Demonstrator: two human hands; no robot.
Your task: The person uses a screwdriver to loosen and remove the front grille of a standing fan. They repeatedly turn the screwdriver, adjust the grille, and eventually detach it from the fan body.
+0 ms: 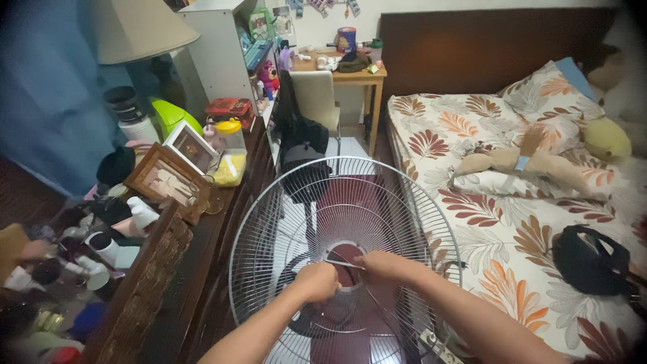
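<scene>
Beside the floral bed (512,222) I see the round wire fan guard (283,222) standing upright, my left hand (315,282) and right hand (381,264) curled shut at its hub, fingers pinching something too thin to identify.

Bed (512,222) with leaf-print sheet, plush toy (532,165) near the pillow (549,101), black cap (588,259) on the bed, wooden desk (350,75) and chair (315,98) at the back, framed photos (168,178), yellow-lidded jar (230,152), lampshade (138,28) left
</scene>
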